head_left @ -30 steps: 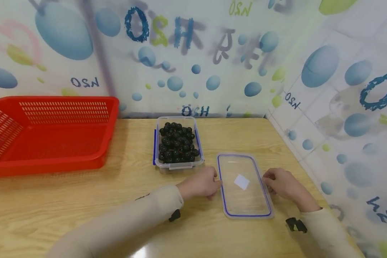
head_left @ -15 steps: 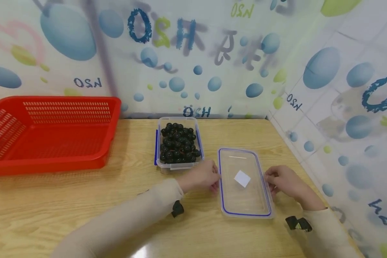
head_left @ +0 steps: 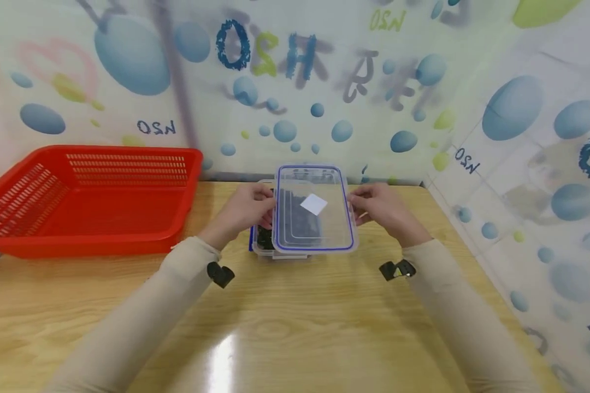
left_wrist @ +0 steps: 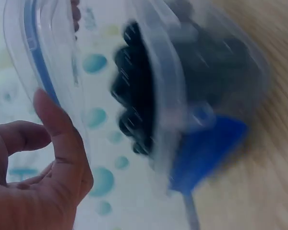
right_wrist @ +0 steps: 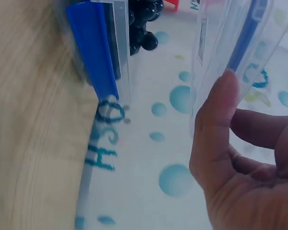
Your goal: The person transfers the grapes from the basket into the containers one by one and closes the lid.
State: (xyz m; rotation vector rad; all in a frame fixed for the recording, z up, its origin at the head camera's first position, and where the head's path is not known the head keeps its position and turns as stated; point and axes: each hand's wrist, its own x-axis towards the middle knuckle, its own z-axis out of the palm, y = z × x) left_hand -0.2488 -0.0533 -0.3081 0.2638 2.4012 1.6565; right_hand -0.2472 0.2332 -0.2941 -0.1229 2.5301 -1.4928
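A clear plastic lid (head_left: 335,229) with a blue seal and a small white label hangs above a clear food container (head_left: 290,256), offset to its right. My left hand (head_left: 241,210) pinches the lid's left edge, and my right hand (head_left: 381,207) pinches the right edge. Dark round fruit, like grapes (head_left: 264,238), fills the container and is partly hidden under the lid. Both wrist views show a gap between lid and fruit. Blue side flaps (left_wrist: 209,151) hang down from the container rim.
A red plastic basket (head_left: 103,240) with slotted sides stands at the left on the wooden table (head_left: 295,327). Behind the container rises a patterned wall (head_left: 295,147), and another wall (head_left: 516,229) runs along the right side.
Both hands have lifted the lid off the table and carried it left and away from me, over the container. The view has turned slightly left.
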